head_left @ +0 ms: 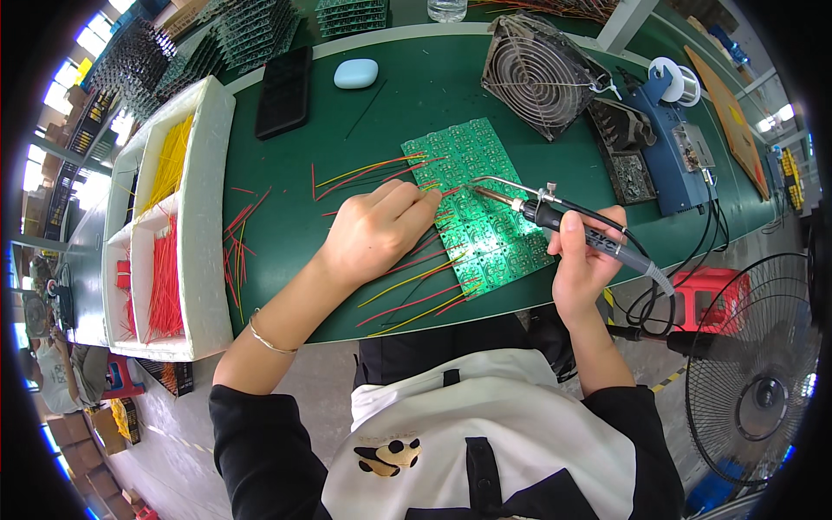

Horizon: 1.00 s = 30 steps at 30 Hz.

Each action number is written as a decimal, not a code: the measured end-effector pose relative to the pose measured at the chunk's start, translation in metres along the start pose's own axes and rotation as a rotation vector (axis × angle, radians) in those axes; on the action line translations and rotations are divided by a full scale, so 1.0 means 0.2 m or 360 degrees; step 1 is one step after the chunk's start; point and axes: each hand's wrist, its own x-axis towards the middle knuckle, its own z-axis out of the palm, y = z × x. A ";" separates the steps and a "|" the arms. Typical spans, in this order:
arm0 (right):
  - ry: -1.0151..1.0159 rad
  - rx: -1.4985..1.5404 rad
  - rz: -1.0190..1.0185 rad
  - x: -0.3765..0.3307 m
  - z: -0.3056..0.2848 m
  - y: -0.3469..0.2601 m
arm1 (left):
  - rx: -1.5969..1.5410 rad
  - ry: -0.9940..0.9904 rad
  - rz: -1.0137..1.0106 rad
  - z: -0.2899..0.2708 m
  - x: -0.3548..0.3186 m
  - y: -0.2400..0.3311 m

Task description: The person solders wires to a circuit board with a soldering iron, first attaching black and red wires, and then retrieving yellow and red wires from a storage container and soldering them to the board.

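Note:
A green circuit board panel [498, 247] lies on the green work table, divided into many small boards. Red and yellow wires [407, 276] stick out from its left edge. My left hand [377, 230] is closed over that edge, pinching a thin red wire whose end shows at the fingertips on the board. In my right hand [582, 273] is a soldering iron [546, 215] with a dark handle and a curved metal feed tube above it. The iron's tip points left and meets the board close to my left fingertips; whether it touches the wire is too small to tell.
At left stands a white foam box [204, 173] of yellow and red wires, with loose wires [238, 243] beside it. Beyond are a black phone [284, 94], a pale blue case [356, 74] and a square fan [546, 74]. A blue soldering station [672, 143] with a solder reel [676, 82] stands right.

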 end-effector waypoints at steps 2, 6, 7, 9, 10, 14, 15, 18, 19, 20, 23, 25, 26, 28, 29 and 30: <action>0.0029 0.0068 0.0001 0.00 0.00 0.00 | -0.0012 -0.0004 -0.0011 0.00 0.00 0.00; 0.0183 0.0007 -0.0014 0.00 0.01 -0.03 | -0.0011 0.0002 0.0004 -0.01 0.00 0.00; 0.0226 0.0004 -0.0043 0.00 0.00 -0.03 | 0.0001 -0.0015 -0.0019 -0.01 0.00 0.00; 0.0306 0.0167 -0.0135 0.00 -0.03 0.01 | 0.0013 -0.0030 -0.0039 -0.02 0.01 0.01; 0.0307 0.0167 -0.0139 -0.01 -0.04 0.02 | -0.0029 0.0006 -0.0087 -0.03 0.02 0.01; 0.0398 0.0212 -0.0158 -0.02 -0.05 0.02 | -0.0107 0.0095 -0.0270 -0.11 0.03 0.00; 0.0403 0.0212 -0.0156 -0.02 -0.06 0.02 | -0.0106 0.0109 -0.0302 -0.14 0.03 0.02; 0.0374 0.0166 -0.0182 -0.06 -0.09 0.01 | -0.0112 0.0135 -0.0380 -0.14 0.01 0.08; 0.0372 0.0170 -0.0179 -0.06 -0.09 0.01 | -0.0103 0.0144 -0.0321 -0.13 0.02 0.07; 0.0389 0.0166 -0.0167 -0.07 -0.09 0.01 | -0.0101 0.0141 -0.0324 -0.12 0.03 0.06; 0.0379 0.0166 -0.0136 -0.06 -0.08 0.00 | -0.0072 0.0162 -0.0254 -0.11 0.05 0.01; 0.0373 0.0150 -0.0127 -0.05 -0.07 -0.01 | -0.0113 0.0156 -0.0231 -0.08 0.03 0.00; 0.0357 0.0115 -0.0085 -0.05 -0.06 -0.03 | -0.0154 0.0152 -0.0208 -0.06 0.03 0.00; 0.0342 0.0085 -0.0039 -0.05 -0.04 -0.04 | -0.0166 0.0139 -0.0197 -0.03 0.02 0.00; 0.0320 0.0157 -0.0014 -0.05 -0.03 -0.03 | -0.0180 0.0130 -0.0186 -0.02 0.01 0.00; 0.0297 0.0228 0.0009 -0.04 -0.03 -0.03 | -0.0178 0.0128 -0.0187 -0.01 0.02 0.00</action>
